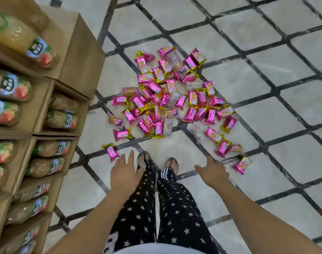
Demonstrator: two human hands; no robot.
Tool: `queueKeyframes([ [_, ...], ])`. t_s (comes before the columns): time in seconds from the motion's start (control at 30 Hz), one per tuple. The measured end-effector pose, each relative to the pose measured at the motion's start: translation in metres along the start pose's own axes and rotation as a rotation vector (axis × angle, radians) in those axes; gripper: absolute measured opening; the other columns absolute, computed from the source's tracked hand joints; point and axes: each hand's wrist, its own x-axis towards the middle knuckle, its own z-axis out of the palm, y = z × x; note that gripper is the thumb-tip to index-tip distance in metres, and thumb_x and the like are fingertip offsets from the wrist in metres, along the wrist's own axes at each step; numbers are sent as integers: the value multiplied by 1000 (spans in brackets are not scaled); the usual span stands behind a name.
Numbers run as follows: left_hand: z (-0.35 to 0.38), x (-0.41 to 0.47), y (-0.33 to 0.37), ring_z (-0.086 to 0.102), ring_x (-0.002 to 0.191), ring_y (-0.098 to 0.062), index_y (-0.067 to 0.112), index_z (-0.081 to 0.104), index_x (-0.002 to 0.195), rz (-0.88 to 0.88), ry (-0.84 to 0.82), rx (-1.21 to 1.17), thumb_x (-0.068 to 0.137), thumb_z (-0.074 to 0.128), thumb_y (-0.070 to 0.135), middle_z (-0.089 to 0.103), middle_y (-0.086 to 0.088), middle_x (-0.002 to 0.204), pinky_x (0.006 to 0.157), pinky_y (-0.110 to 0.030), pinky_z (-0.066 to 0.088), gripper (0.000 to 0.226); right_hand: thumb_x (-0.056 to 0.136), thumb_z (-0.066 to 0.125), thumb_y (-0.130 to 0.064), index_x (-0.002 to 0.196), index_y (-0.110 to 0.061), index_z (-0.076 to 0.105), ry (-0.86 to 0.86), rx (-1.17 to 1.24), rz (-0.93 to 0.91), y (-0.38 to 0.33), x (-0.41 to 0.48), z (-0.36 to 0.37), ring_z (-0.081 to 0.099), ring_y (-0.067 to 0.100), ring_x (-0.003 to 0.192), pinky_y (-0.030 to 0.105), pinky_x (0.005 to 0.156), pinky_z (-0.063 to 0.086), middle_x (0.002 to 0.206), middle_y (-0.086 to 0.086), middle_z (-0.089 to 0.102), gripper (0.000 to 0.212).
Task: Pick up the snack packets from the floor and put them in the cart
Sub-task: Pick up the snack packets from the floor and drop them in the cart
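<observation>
Several pink-and-gold snack packets (pixel 173 99) lie scattered in a heap on the tiled floor ahead of my feet, with a few clear-wrapped ones among them. One stray packet (pixel 111 152) lies just left of my left hand (pixel 124 174), and another (pixel 241 165) lies right of my right hand (pixel 212 172). Both hands reach down toward the heap with fingers spread and hold nothing. No cart is in view.
Cardboard boxes (pixel 79 57) stacked on the left hold bottled drinks (pixel 19 43) lying on their sides. The floor (pixel 266 85) is pale tile with dark diagonal lines. My legs in star-print trousers and sandals stand just below the heap.
</observation>
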Motion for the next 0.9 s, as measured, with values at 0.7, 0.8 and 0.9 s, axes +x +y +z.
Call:
queueKeyframes([
  [0.7,301,493,-35,54,109,-40,26,-9,155,-134,196,-28,78,9,86,54,-26,122,86,-45,46,99,85,54,-67,151,-45,-10,58,272,-96,-168,528,220,34,42,134,51,106,35,148,24,30,95],
  [0.8,327,513,-18,54,93,-39,33,-13,153,-158,195,-281,81,23,82,48,-21,109,81,-45,50,94,81,61,-66,151,-43,-9,110,379,-136,-170,544,233,39,41,129,46,102,38,132,27,43,102],
  [0.9,331,516,-12,50,73,-32,45,-10,149,-162,251,-615,92,46,59,37,-14,104,79,-42,50,81,86,67,-48,154,-37,-5,116,515,-219,-173,541,233,55,35,115,39,87,47,125,18,57,100],
])
